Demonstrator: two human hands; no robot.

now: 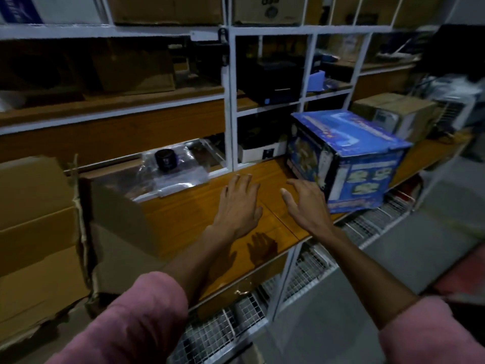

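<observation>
Head view: left hand (237, 203) and right hand (305, 203) hover above the wooden shelf (183, 214), fingers spread, empty. Blue carton (349, 158) stands just right of them.

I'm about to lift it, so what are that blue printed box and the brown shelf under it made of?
The blue printed box looks like glossy printed cardboard: creased edges, worn corners. The brown shelf board seems varnished wood or wood-look laminate: grain lines, slight sheen.
</observation>
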